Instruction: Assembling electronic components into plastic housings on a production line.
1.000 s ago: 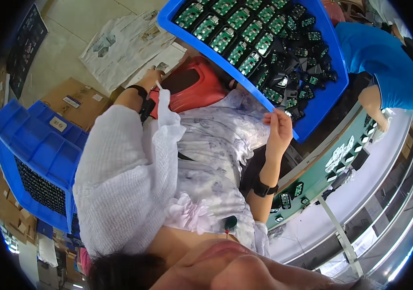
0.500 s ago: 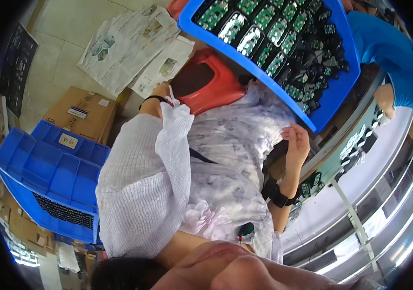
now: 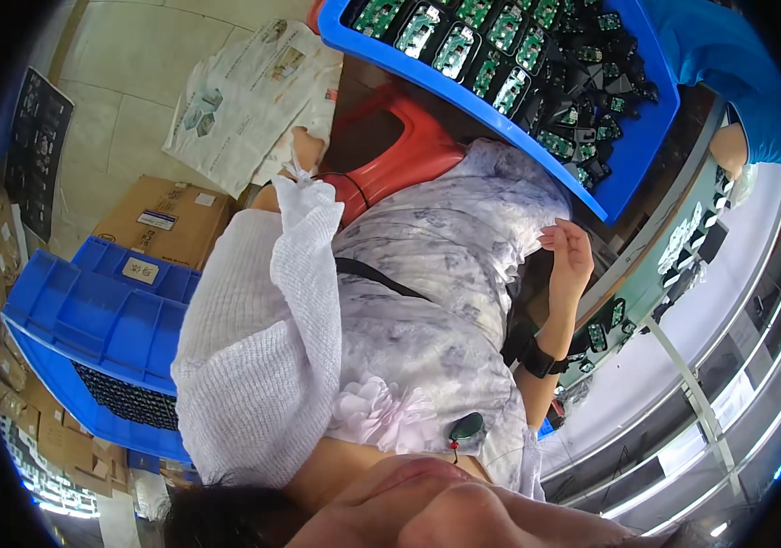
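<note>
My left hand (image 3: pixel 306 149) is at the edge of a white printed plastic bag (image 3: pixel 249 100), beside the red plastic stool (image 3: pixel 399 155). Its fingers are blurred and partly covered, so whether it grips the bag cannot be told. A thin dark cord loops from that wrist across the stool. My right hand (image 3: pixel 573 251) is raised beside the pale patterned dress (image 3: pixel 445 219), fingers loosely bent and slightly apart, tips close to the fabric. No object shows in it. A black watch is on that wrist. Above the hands, a blue bin (image 3: pixel 463 78) holds rows of black-cased green circuit boards (image 3: pixel 456 50).
Stacked blue crates (image 3: pixel 107 301) and a cardboard box (image 3: pixel 167 219) stand at left. A workbench (image 3: pixel 682 265) with small boards curves along the right. Another person in a blue sleeve (image 3: pixel 737 78) has a hand (image 3: pixel 730 149) at its far end.
My left hand has moved up from the stool to the printed bag, and the bag's lower part has shifted. My right hand has barely moved. The view has shifted slightly.
</note>
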A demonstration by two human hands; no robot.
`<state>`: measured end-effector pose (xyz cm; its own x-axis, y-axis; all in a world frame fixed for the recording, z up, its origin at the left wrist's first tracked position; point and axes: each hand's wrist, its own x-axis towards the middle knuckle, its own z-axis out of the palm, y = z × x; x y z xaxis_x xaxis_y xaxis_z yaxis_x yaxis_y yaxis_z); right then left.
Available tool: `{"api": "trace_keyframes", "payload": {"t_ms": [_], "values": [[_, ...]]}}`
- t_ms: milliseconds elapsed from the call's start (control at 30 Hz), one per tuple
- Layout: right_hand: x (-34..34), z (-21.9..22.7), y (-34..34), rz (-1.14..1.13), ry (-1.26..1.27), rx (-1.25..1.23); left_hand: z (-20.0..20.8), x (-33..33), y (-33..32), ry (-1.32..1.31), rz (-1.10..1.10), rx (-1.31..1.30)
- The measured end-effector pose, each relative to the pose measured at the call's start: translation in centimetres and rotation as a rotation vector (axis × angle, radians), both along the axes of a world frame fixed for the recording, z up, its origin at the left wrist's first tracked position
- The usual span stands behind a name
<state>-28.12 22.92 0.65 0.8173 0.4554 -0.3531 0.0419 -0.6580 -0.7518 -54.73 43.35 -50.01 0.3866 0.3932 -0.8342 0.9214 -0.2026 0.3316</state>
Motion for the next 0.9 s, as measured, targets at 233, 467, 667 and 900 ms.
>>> {"api": "trace_keyframes", "payload": {"t_ms": [233, 467, 667, 900], "values": [[1.7, -1.3, -1.0, 0.004, 0.008, 0.064, 14.5, 0.6, 6.1, -0.174, -0.355, -0.497], [4.0, -1.4, -0.8, 0.068, -0.081, 0.107, 31.3, 1.6, 13.8, -0.302, -0.803, -0.432], [2.2, 4.3, 4.3, 0.299, -0.117, 0.263, 52.6, 4.9, 15.4, -0.48, -0.758, 0.202], [-0.3, 16.9, 9.6, 0.778, -0.463, 0.58, 72.5, 15.7, 10.0, -1.011, -1.12, 0.617]]}}
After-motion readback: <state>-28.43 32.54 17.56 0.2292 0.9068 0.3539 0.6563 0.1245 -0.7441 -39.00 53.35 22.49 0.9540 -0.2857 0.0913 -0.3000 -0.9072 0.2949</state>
